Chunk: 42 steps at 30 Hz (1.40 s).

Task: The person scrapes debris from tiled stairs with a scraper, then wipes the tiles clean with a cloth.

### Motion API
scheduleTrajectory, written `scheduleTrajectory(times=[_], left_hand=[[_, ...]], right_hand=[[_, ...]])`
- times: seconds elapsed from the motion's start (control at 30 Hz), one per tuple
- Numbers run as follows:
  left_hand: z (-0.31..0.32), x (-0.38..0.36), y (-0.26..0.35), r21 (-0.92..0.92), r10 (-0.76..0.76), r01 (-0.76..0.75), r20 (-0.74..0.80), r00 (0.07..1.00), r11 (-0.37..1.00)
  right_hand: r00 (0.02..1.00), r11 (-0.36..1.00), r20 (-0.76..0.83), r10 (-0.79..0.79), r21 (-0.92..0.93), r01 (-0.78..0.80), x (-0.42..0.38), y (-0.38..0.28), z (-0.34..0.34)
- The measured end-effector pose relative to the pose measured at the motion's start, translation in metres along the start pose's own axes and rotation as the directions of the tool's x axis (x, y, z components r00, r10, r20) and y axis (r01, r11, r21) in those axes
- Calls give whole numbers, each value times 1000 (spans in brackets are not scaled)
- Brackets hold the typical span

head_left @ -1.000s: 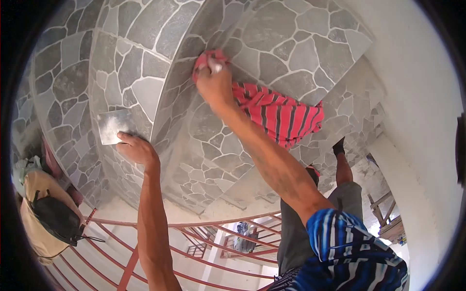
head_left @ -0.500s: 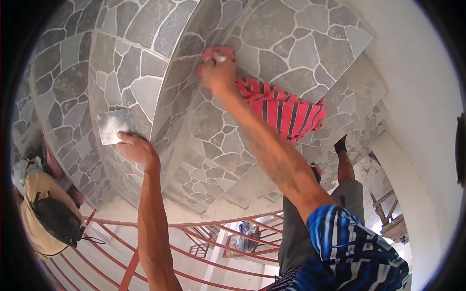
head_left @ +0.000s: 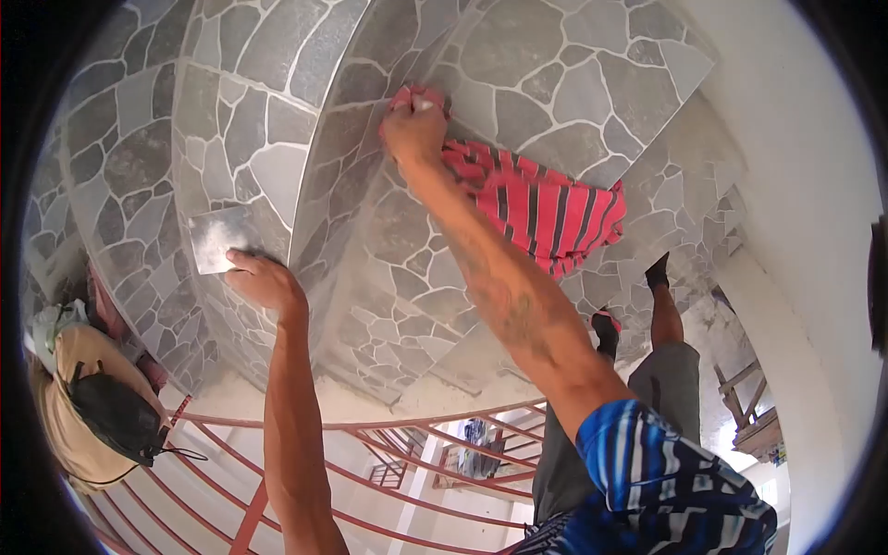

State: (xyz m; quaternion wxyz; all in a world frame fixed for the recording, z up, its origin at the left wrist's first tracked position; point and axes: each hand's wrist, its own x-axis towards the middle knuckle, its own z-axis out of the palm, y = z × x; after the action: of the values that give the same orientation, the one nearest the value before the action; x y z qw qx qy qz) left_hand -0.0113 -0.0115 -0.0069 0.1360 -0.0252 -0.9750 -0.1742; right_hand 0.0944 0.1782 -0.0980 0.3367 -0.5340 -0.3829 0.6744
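Observation:
My left hand rests low on the stone-patterned stair tread, its thumb on a square metal plate smeared with pale powder or paste; its other fingers are partly hidden. Farther up, my right hand is closed on a red cloth with dark stripes, bunched at the foot of a stair riser. The rest of the cloth trails rightward over the lower tread. Something small and white shows at the fingers of my right hand, too small to name.
Red metal railing curves along the bottom. A beige bag with a black pouch is at the lower left. A white wall rises at the right. Wooden pieces stand at the lower right, beyond my legs.
My right hand has shifted slightly with the bunched cloth, and the trailing cloth has moved a little. My left hand and the plate have hardly moved. More of my foot shows beside my right arm.

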Motion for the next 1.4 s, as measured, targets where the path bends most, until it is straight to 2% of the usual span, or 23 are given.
scheduleTrajectory(times=[0.07,0.1,0.23,0.27,0.33,0.37,0.47,0.5,0.6,0.63,0.67,0.73,0.77,0.83,0.93,0.97,1.03,1.13,1.2,1.23,1.33,1.37,1.4], left_hand=[[-1,-6,6,-36,-10,10,-1,1000,999],[3,-4,7,-26,-5,4,-22,1000,1000],[1,0,-7,86,47,-45,-23,999,995],[3,4,-10,99,48,-45,-35,998,994],[0,-3,-1,12,-10,10,-15,1000,1000],[2,-4,3,-35,-42,42,-11,999,999],[2,-3,-2,30,23,-22,-23,999,999],[1,-3,-2,53,32,-30,-25,999,998],[2,-2,-4,50,30,-28,-45,999,998],[5,-1,-6,13,23,-22,-50,999,1000],[7,1,-8,-16,22,-23,-49,999,1000],[4,-1,-3,45,47,-45,-47,998,998],[2,-3,-1,79,63,-59,-43,997,995],[1,-4,5,45,44,-42,-42,998,998],[-2,-6,-5,54,46,-43,-45,998,998],[3,-4,-2,42,53,-50,-65,997,998],[6,-1,4,65,26,-23,-49,998,998],[3,-1,9,44,9,-7,-30,1000,999],[2,-3,3,16,-35,35,-6,999,999],[-3,-4,-3,39,-9,10,-7,1000,999],[2,-6,3,41,18,-17,-16,1000,999],[3,-6,3,42,7,-6,-17,1000,999],[1,-5,2,49,0,1,-20,1000,999]], right_hand=[[982,967,-74,-173,-200,156,-9,-12,1],[973,952,7,-233,-205,229,-29,-28,0],[972,975,-106,-210,-101,199,-24,-14,0],[987,990,-82,-137,-52,133,-19,-13,3],[999,999,-43,31,22,-30,-14,-24,0],[989,984,-31,-141,-113,137,-33,-28,5],[945,947,-89,-315,33,319,-58,-42,6],[934,934,-68,-352,-93,345,-45,-26,1],[997,994,-42,-58,-93,54,-10,-10,1],[985,966,-50,-165,-211,151,-31,-21,5],[977,971,-21,-214,-112,210,-48,-32,7],[956,952,15,-294,97,292,-73,-41,10],[891,890,-45,-452,-85,447,-55,-40,3],[857,868,-148,-494,-139,476,-3,-58,-10],[884,845,-62,-463,-331,419,31,-73,-23],[830,833,-151,-536,-250,493,1,-65,-10],[793,796,-70,-605,-75,601,-52,-39,10],[755,752,-26,-655,72,655,-43,-47,1],[692,688,-67,-719,-206,696,30,-71,-23],[762,759,-79,-642,-204,618,53,-80,-29],[677,691,-160,-719,-267,672,62,-83,-27],[656,712,-276,-702,-253,655,25,-73,-13],[787,797,-127,-604,-114,594,-17,-57,-4]])
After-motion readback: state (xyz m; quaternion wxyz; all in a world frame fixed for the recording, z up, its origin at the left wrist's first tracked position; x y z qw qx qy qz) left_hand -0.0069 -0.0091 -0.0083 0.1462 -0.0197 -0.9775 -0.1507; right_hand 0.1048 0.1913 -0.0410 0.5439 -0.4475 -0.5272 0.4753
